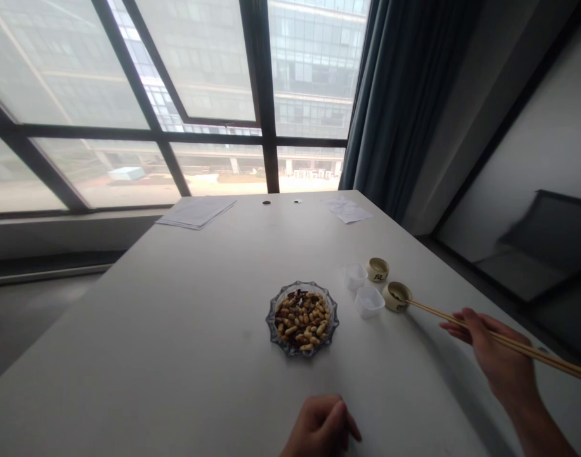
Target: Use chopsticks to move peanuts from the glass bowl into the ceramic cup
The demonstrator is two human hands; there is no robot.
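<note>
Right hand (502, 355) clamps long wooden chopsticks (485, 333), tips in the beige ceramic cup (396, 296) near the bench's right edge; left hand (321, 428) curled empty.

I sit in what reads as an office or meeting room, several floors up. Evidence: a long pale tabletop (186, 330) with two cable holes (266, 203) near its far edge. Left of the holes lies a stack of papers (196, 212); right of them, loose sheets (347, 209). Beyond the tabletop, a dark-framed window wall (176, 101) shows office blocks opposite. Right of the window hangs a dark curtain (404, 108).
</note>
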